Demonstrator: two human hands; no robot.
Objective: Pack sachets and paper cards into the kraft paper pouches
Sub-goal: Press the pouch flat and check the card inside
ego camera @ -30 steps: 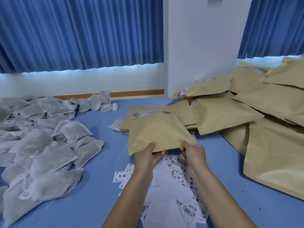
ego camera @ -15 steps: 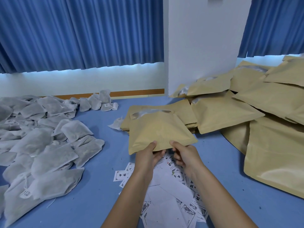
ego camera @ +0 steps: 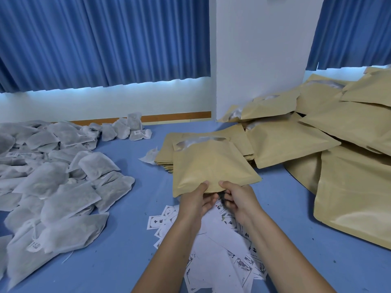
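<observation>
Kraft pouch (ego camera: pixel 211 168) — both hands, left hand (ego camera: pixel 195 200), right hand (ego camera: pixel 239 198), pinching its near edge

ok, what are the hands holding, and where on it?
One pouch, by its near edge: left hand and right hand pinch it side by side.

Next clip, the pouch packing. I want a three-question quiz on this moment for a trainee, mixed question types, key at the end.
1. True or false: the left hand and the right hand both grip the near edge of the same kraft pouch.
2. Where is the sachet pile? A: on the person's left. B: on the person's right. C: inside the held pouch.
3. Fill in: the printed white sheets on the blue surface under the forearms are the paper ____.
Key: 1 true; 2 A; 3 cards.
</observation>
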